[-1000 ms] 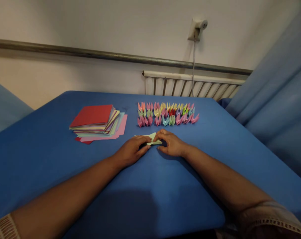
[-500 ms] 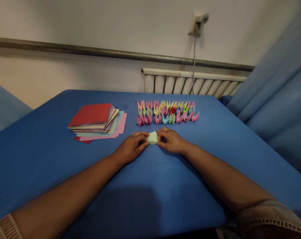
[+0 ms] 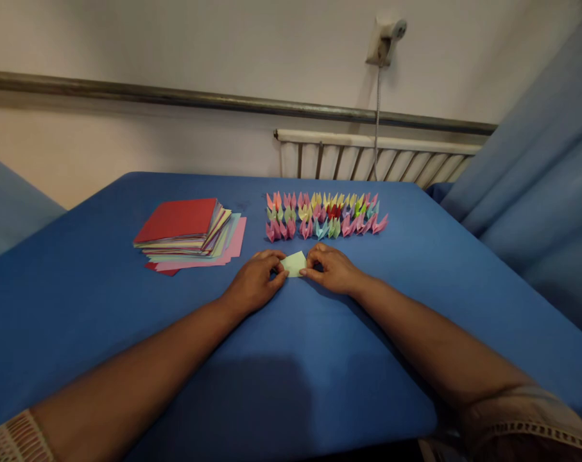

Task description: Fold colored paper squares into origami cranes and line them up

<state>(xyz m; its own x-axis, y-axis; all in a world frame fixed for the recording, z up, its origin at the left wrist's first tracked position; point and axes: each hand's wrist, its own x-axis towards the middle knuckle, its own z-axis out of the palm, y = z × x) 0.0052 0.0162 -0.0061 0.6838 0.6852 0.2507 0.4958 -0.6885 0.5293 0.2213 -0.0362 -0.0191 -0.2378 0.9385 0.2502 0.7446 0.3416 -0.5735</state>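
Note:
A small pale green piece of folded paper (image 3: 294, 264) lies on the blue table between my two hands. My left hand (image 3: 258, 278) pinches its left edge between thumb and fingers. At the paper's right side, my right hand (image 3: 333, 269) closes thumb and fingertips on the edge, the thumb near the lower right corner. Just beyond the hands stand several rows of folded paper cranes (image 3: 321, 228) in pink, yellow, green, red and blue.
A tall stack of coloured paper sheets (image 3: 179, 221), red on top, sits to the left on the blue-covered table (image 3: 368, 378). Behind are a wall rail (image 3: 189, 96), a radiator (image 3: 348, 137) and a socket with a cord (image 3: 381, 48). Blue curtains (image 3: 541, 173) hang at right.
The green paper's visible outline has changed slightly, and my right thumb has shifted left along its lower edge. The left hand keeps its pinch. The view has tilted a little.

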